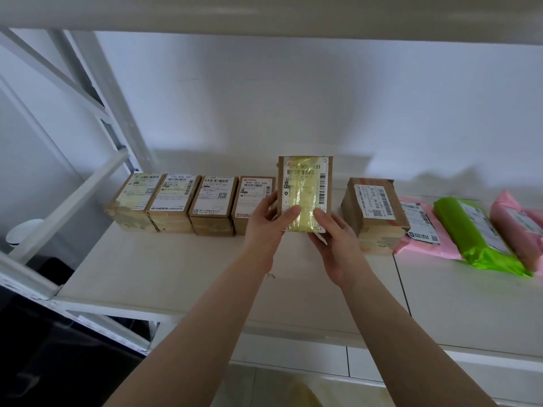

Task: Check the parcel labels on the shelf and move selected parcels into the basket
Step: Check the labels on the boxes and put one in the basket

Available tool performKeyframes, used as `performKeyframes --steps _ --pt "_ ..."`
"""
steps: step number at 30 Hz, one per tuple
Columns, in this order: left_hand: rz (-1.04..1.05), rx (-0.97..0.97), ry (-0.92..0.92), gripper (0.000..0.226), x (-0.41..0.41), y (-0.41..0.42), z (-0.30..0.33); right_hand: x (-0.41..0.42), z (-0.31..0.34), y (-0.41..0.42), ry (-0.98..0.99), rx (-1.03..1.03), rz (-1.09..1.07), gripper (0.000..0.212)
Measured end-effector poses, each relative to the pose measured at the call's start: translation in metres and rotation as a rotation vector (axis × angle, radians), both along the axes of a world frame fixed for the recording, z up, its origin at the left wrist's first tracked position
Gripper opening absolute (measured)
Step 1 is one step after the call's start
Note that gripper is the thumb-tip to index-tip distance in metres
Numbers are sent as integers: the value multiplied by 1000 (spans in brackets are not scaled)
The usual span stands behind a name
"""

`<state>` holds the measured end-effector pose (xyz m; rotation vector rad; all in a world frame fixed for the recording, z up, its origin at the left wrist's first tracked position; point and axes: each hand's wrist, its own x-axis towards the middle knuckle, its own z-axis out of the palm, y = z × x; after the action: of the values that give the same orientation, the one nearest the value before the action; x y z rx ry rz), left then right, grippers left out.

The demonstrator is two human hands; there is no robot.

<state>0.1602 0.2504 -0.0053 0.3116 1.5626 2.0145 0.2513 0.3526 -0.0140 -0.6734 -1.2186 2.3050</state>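
A small cardboard parcel (307,183) with a label under yellowish tape is held upright above the white shelf (182,274), label facing me. My left hand (269,221) grips its lower left edge, thumb across the front. My right hand (332,233) holds its lower right corner. Several similar brown boxes (173,201) stand in a row to its left. Another brown box (374,212) sits to its right. No basket is in view.
Pink soft mailers (423,230) and a green mailer (476,233) lie at the shelf's right end. A white slanted shelf brace (70,201) and uprights rise at the left. An upper shelf board (264,13) hangs overhead. Dark floor lies below left.
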Motion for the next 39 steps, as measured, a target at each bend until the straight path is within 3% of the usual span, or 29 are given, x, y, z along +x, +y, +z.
performKeyframes --steps 5,11,14,17,19,21,23,27,31,36,39 --pt "6 -14 -1 54 2 4 2 1 -1 4 -28 1 -12 43" --pt "32 -64 -10 54 4 8 1 2 -3 8 -88 5 -6 31" --pt "25 -128 4 53 6 11 -4 2 -5 10 -137 9 -13 25" --pt "6 -252 42 65 13 15 -11 -2 -8 12 -192 -23 -37 28" --pt "21 -305 3 67 18 18 -16 -5 -10 14 -230 -38 -44 33" --pt "58 -339 -86 60 21 21 -16 -9 -12 15 -264 -46 -47 28" --pt "75 -379 -231 67 24 25 -15 -13 -16 17 -294 -59 -58 22" --pt "102 -410 -451 82 22 28 -16 -22 -25 17 -370 -10 -42 37" --pt "109 -355 -515 72 14 33 -20 -31 -29 16 -431 42 -50 39" --pt "133 -291 -560 48 1 38 -24 -44 -32 16 -506 120 -67 61" --pt "145 -296 -564 56 -6 42 -25 -53 -33 16 -626 256 -87 74"
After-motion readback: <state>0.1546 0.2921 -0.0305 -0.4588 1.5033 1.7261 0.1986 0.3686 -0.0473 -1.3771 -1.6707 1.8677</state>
